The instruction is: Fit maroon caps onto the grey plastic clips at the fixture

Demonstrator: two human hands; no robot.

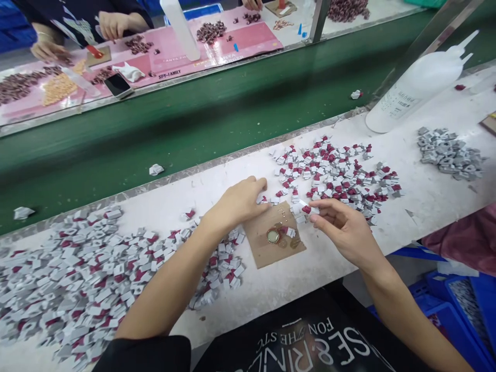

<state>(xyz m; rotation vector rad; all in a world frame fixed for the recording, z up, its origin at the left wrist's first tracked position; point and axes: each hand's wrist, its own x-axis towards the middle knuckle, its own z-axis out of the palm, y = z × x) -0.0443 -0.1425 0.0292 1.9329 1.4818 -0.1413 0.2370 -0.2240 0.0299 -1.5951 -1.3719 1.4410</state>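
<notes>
My right hand (344,227) pinches a small grey-and-maroon plastic part (307,209) between thumb and fingertips, just right of a brown cardboard piece (258,248). My left hand (242,201) reaches over the cardboard's upper left corner. Its fingers are bent, with a gap between them and the thumb, and a small maroon-and-white part (263,199) lies by the fingertips. On the cardboard sit a small round cap-like dish (273,236) with a pale centre, another grey-and-maroon part (289,232), and some wet drops. A pile of such parts (333,170) spreads beyond my right hand.
A large heap of grey-and-maroon parts (96,274) covers the left of the table. At the right are a white squeeze bottle (414,93) and a grey parts pile (449,152). A green conveyor belt (217,124) runs behind; a co-worker's hands (112,25) are across it.
</notes>
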